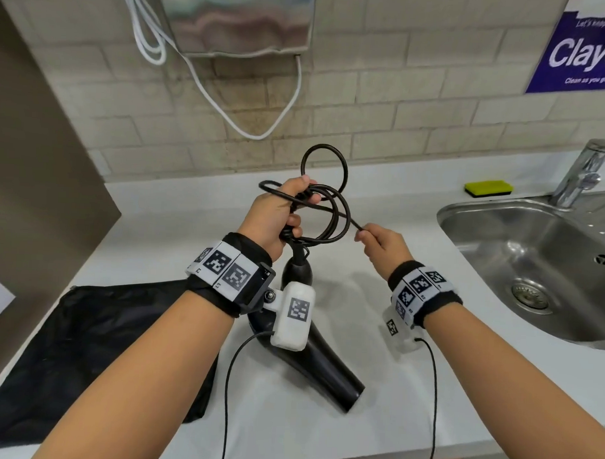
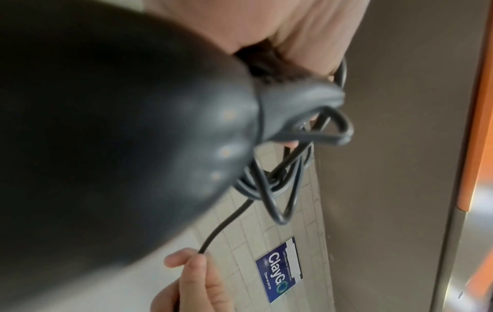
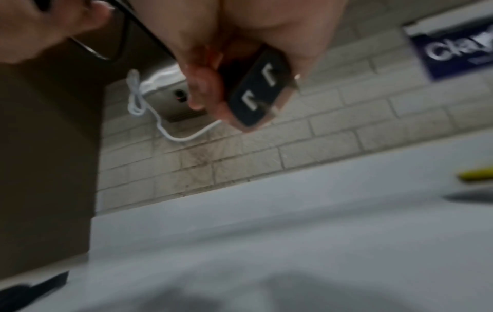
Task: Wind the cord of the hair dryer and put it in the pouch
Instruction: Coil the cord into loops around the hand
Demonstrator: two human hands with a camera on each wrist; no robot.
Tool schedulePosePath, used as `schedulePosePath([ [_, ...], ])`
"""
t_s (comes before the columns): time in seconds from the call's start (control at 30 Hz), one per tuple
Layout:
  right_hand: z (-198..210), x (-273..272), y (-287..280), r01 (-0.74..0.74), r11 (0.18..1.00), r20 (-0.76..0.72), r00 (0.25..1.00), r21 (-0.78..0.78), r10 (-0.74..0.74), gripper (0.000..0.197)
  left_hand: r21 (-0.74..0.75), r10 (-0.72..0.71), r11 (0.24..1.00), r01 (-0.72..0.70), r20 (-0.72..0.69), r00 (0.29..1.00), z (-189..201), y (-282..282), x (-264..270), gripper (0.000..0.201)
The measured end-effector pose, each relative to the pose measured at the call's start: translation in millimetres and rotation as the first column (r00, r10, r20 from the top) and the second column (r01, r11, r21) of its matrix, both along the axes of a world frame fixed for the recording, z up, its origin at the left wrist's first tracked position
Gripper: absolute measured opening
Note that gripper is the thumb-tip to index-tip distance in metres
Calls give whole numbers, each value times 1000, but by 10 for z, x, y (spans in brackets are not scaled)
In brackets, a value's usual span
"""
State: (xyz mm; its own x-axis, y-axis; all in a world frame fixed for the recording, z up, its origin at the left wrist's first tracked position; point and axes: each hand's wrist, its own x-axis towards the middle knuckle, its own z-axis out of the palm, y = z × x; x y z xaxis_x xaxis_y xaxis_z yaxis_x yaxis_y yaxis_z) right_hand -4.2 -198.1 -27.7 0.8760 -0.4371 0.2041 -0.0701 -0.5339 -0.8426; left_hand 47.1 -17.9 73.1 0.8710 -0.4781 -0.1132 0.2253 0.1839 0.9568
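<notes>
Clenched round a bundle of cord (image 1: 324, 209) loops at the handle end of the hair dryer (image 1: 310, 353): left hand (image 1: 277, 218). Pinching the last taut stretch, plug (image 3: 256, 90) tucked in the palm: right hand (image 1: 384, 246). Dryer hanging nozzle-down just above the countertop (image 1: 408, 387), pouch (image 1: 94, 352) flat at left. Likely trouble: uneven loops springing free if the fist loosens; tangling; plug snagging at the pouch mouth.

The white counter (image 1: 374, 396) carries a black pouch (image 1: 94, 352) (lying flat) at its left edge and a sponge (image 1: 488, 187) along the back edge.
</notes>
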Motion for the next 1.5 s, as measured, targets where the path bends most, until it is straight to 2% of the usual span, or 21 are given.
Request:
schedulePosePath([
  [0.13,-139,50,-130,201,978,-186,964,50,-188,21,-19,47,999,-47,1,999,6,33,20,13],
  [0.17,-173,38,-175,206,978,-301,934,12,-193,21,-23,62,998,-62,5,998,17,47,28,13],
  [0.23,-252,-10,-238,106,992,-546,828,-68,-126,24,-21,86,996,-86,15,996,36,79,53,14],
  [0.3,-324,-44,-241,59,998,-649,758,-32,-66,28,-6,92,996,-92,32,995,43,101,65,14],
  [0.37,-318,-5,-206,38,993,-637,764,-115,-103,29,9,93,996,-94,54,994,47,106,68,13],
  [0.43,-246,72,-158,87,987,-541,828,-138,-149,31,23,96,995,-98,72,993,53,98,71,12],
  [0.53,12,121,-50,132,991,-247,961,5,-127,50,36,93,995,-97,92,991,54,77,75,11],
  [0.6,244,100,68,-25,999,-69,997,22,27,64,43,89,995,-94,109,990,48,57,67,11],
  [0.67,404,94,221,-263,965,-46,963,22,264,67,44,94,994,-100,129,987,53,34,58,10],
  [0.73,453,98,343,-459,885,-62,884,86,464,51,48,98,993,-106,147,984,61,13,55,9],
  [0.8,417,103,427,-523,833,14,848,180,530,31,59,89,993,-99,153,984,61,-5,54,9],
  [0.83,394,107,437,-505,829,43,859,238,511,25,66,78,994,-89,155,985,55,-11,50,9],
  [0.9,319,140,416,-395,865,67,916,308,395,31,77,62,994,-75,162,985,45,-16,41,10],
  [1.0,108,193,309,-186,888,-6,978,420,208,29,68,76,994,-86,147,986,39,-11,45,10],
  [1.1,-125,210,198,-27,879,-122,988,477,97,27,55,79,995,-87,130,988,31,10,46,11],
  [1.23,-228,182,103,116,892,-224,974,437,-17,26,27,78,996,-82,123,989,13,8,33,10],
  [1.3,-192,159,71,121,919,-306,952,376,0,23,18,82,996,-85,128,988,13,-1,29,11],
  [1.4,-31,135,35,13,975,-420,903,223,84,16,33,77,996,-83,159,984,36,-4,27,11],
  [1.43,56,152,17,-4,984,-371,926,180,72,17,43,69,996,-77,176,982,44,-4,26,12],
  [1.5,315,179,10,8,981,-172,985,195,26,20,56,52,996,-64,198,979,51,-6,24,12],
])
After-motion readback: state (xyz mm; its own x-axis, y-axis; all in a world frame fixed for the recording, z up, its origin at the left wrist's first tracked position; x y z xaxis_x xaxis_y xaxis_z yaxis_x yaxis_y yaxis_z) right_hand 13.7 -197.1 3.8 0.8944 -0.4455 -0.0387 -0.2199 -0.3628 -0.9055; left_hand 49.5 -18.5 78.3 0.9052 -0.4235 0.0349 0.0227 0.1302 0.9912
